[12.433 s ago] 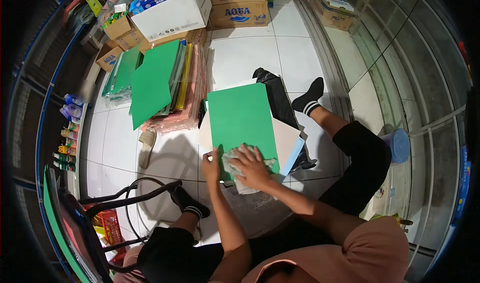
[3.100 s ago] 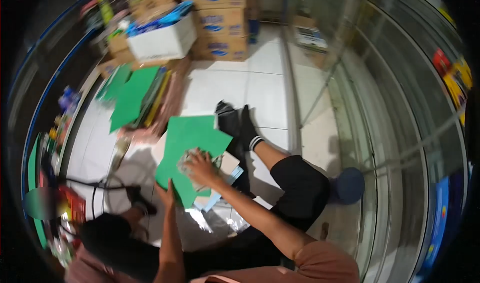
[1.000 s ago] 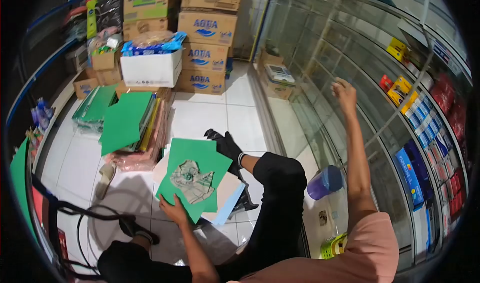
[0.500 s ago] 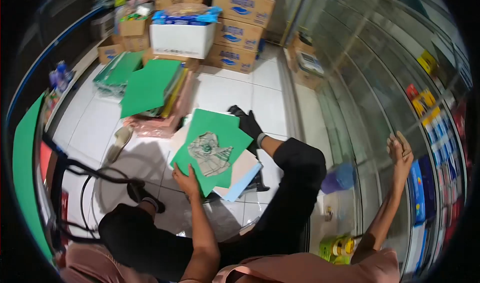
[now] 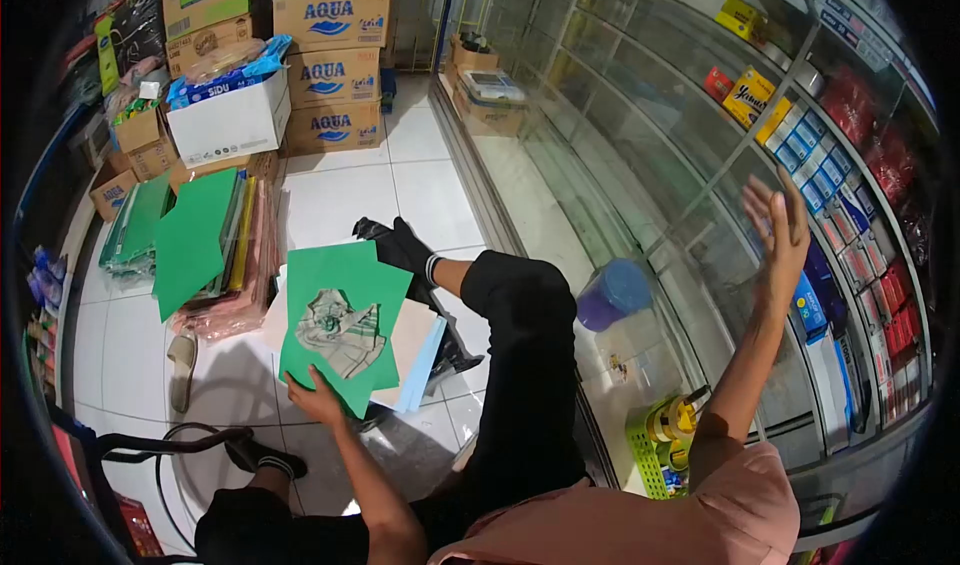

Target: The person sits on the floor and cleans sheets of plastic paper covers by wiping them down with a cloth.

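Looking down through the head camera, I get a floor (image 5: 420, 195) of glossy white tiles, thin grout lines running across it, with shadows falling on the left side. At the far end, printed cartons (image 5: 325, 75) rise in a column, and an open white box (image 5: 232, 125) packed with blue packaging sits left of them. Nearer, on the left, lies a heap of green, yellow and pink stock (image 5: 195, 230), partly in clear plastic, and just below it a beige slipper (image 5: 181, 373). A glass cabinet (image 5: 640, 145) lines the right side; along its foot stand a blue-lidded tub (image 5: 612, 295) and a lime-green basket (image 5: 648, 455).

Between the legs, on the floor, are the green sheets (image 5: 335, 265) — at least two, flat and matte, fanned at different angles. Pale pink and light-blue sheets (image 5: 410, 340) stick out from under them on the right. On top rests a crumpled cloth (image 5: 345, 335), greyish beige, crossed by thin dark lines and bunched into folds.

My left hand (image 5: 315, 397) touches the lower-left edge of the green; I can't make out whether that grip is closed on it. My right hand (image 5: 778, 227) is raised before the cabinet — grip loosely spread, holding nothing.
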{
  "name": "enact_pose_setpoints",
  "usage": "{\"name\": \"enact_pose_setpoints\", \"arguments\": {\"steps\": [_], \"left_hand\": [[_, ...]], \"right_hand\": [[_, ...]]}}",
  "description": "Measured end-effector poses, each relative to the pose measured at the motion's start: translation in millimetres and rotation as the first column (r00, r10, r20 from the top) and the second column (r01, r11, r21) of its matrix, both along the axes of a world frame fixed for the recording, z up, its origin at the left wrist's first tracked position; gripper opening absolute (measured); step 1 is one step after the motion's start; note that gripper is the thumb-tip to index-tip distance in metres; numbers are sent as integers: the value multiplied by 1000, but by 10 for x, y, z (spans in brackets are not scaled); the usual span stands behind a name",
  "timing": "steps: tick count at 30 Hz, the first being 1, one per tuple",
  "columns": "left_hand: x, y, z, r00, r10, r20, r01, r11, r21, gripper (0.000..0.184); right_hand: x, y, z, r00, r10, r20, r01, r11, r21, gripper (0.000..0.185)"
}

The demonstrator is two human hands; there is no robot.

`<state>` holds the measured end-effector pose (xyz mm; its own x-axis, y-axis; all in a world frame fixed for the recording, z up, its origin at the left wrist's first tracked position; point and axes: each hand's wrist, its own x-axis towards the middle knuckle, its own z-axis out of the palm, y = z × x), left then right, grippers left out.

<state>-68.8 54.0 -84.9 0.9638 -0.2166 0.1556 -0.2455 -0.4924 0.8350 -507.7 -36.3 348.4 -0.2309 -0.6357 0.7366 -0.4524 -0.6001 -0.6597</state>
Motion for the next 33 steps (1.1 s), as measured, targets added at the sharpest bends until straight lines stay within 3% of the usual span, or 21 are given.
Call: {"name": "enact_pose_setpoints", "arguments": {"steps": [4, 7, 9, 11, 13, 17, 21, 27, 29, 31, 32, 33], "left_hand": [[29, 3, -88, 999, 6, 46, -7, 1000, 23, 59], [49, 0, -119, 998, 10, 65, -10, 1000, -1, 59], [24, 27, 42, 999, 1, -38, 1, 999, 40, 60], [196, -45, -316, 999, -1, 33, 0, 1000, 19, 60], [220, -50, -320, 999, -46, -5, 46, 999, -26, 61], [292, -47, -393, 998, -27, -53, 26, 999, -34, 61], [210, -139, -371, 997, -25, -79, 23, 1000, -19, 62], [286, -20, -400, 998, -38, -59, 37, 999, -17, 63], [345, -58, -492, 998, -60, -8, 60, 998, -36, 65], [310, 168, -626, 996, -89, -20, 89, 996, 7, 66], [489, 203, -620, 994, -112, -3, 112, 994, 12, 67], [553, 79, -581, 991, -132, -1, 132, 991, -12, 68]], "right_hand": [[-90, -32, 188, 993, 114, 24, -116, 991, 74, 45], [-104, 108, 227, 987, 158, -44, -142, 958, 248, 47], [-117, 124, 221, 982, 187, -27, -175, 954, 244, 45], [-125, 132, 207, 967, 248, 61, -255, 938, 235, 39], [-204, 78, 119, 943, 293, 156, -320, 928, 189, 38], [-239, 471, 164, 957, 254, 143, -278, 941, 192, 36], [-441, 1152, 205, 990, 123, 73, -137, 962, 237, 37], [-736, 2078, 165, 981, -106, 162, 82, 986, 147, 42], [-858, 2320, 209, 978, -143, 154, 108, 971, 213, 42], [-730, 2301, 239, 876, -477, 75, 482, 860, -166, 43], [-591, 2268, 216, 852, -515, 97, 524, 842, -126, 43], [-435, 2153, 287, 665, -722, 192, 724, 558, -407, 43]]}}
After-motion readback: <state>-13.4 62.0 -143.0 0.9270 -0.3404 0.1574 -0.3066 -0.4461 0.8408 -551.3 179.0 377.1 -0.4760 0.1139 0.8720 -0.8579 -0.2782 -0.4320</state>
